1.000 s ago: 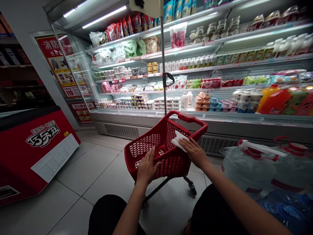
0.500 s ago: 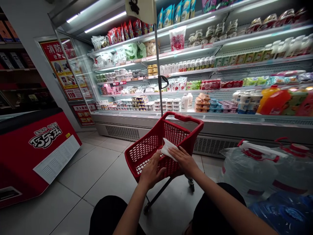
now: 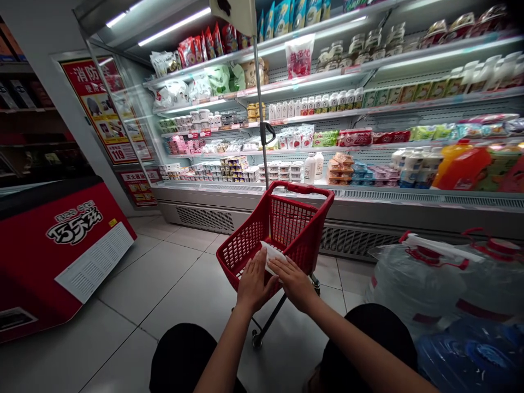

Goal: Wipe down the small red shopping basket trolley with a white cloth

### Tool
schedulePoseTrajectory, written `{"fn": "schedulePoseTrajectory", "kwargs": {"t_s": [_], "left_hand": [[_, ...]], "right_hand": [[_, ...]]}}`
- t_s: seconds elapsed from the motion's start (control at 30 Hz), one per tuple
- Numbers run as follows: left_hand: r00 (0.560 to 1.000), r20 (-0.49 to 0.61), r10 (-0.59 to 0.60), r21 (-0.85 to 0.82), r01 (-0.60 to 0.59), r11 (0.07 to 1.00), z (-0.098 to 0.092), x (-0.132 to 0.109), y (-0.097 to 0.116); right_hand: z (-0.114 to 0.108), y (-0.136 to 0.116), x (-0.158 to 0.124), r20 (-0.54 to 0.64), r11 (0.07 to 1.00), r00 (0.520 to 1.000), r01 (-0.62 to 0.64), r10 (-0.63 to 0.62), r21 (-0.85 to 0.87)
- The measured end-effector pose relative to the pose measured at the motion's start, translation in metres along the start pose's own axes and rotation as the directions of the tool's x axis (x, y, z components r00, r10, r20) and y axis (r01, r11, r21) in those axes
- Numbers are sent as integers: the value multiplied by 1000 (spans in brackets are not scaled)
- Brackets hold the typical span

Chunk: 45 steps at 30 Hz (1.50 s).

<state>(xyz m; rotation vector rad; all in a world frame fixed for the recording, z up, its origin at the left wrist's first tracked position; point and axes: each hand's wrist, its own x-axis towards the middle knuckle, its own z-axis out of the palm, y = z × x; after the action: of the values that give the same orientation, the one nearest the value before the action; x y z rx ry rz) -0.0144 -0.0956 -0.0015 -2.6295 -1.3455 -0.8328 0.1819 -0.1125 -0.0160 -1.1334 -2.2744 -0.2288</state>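
A small red shopping cart (image 3: 301,232) with a plastic mesh basket stands in front of me. Folded white tissue or cloth (image 3: 272,252) lies over the basket's near rim. My right hand (image 3: 295,281) has its fingers on the white sheet, pressing it against the rim. Close beside it, my left hand (image 3: 254,279) rests at the near rim, fingers stretched out and thumb apart, its fingertips by the sheet's left edge. A grey pole (image 3: 260,98) with a hook rises from the cart.
Behind the cart runs a lit refrigerated display (image 3: 286,191) stocked with dairy and drinks. A red freezer (image 3: 69,251) stands at left. Large water jugs (image 3: 421,284) sit on the right, near my knee (image 3: 368,344). Grey floor tiles (image 3: 164,284) lie between freezer and cart.
My right hand and the white sheet have slid left and slightly down along the rim, closer to my left hand. The cart has turned a little.
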Motion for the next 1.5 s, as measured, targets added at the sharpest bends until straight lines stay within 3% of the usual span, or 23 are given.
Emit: {"fn": "schedulePoseTrajectory", "kwargs": {"t_s": [0.1, 0.2, 0.27, 0.37, 0.53, 0.63, 0.73, 0.87, 0.97, 1.1, 1.33, 1.4, 1.5], "left_hand": [[1000, -15, -11, -11, 10, 1000, 3, -1, 8], [1000, -28, 9, -18, -9, 1000, 6, -1, 16], [999, -35, 9, -15, -9, 1000, 8, -1, 22], [999, -42, -15, 4, 15, 1000, 11, 0, 30], [999, -42, -23, 4, 24, 1000, 13, 0, 38], [1000, -19, -4, -34, 3, 999, 10, -1, 37], [997, 44, 59, -44, -57, 997, 1, -4, 25], [984, 131, 118, 12, -120, 993, -14, -7, 0], [988, 132, 87, 39, -92, 995, -16, -7, -14], [995, 91, 44, 68, -50, 996, -8, -2, -17], [999, 36, -22, 137, 17, 990, 1, -6, 0], [999, 18, -37, 146, 34, 989, 1, -10, 5], [998, 56, 27, 120, -34, 992, -3, -14, 3]], "right_hand": [[-16, 36, -3, 21, 999, 1000, 6, -6, -41], [-32, 81, -3, -7, 989, 994, -106, 106, -106], [-34, 96, -3, -27, 980, 987, -160, 158, -117], [-26, 80, -8, -56, 980, 982, -184, 180, -78], [-10, 10, -23, -33, 998, 997, -66, 66, 11], [-16, 2, -26, 15, 999, 1000, 21, -21, 30], [-28, 34, -24, 40, 1000, 999, 20, -20, -5], [-34, 90, -16, 17, 993, 995, -100, 102, -64], [-26, 106, -10, -18, 987, 988, -157, 156, -44], [-8, 83, -7, -78, 984, 981, -174, 176, 27], [-7, -10, -28, 33, 994, 999, 7, -10, 109], [-15, -15, -33, 83, 992, 994, 64, -74, 113], [-27, 10, -36, 104, 995, 992, 60, -69, 80]]}}
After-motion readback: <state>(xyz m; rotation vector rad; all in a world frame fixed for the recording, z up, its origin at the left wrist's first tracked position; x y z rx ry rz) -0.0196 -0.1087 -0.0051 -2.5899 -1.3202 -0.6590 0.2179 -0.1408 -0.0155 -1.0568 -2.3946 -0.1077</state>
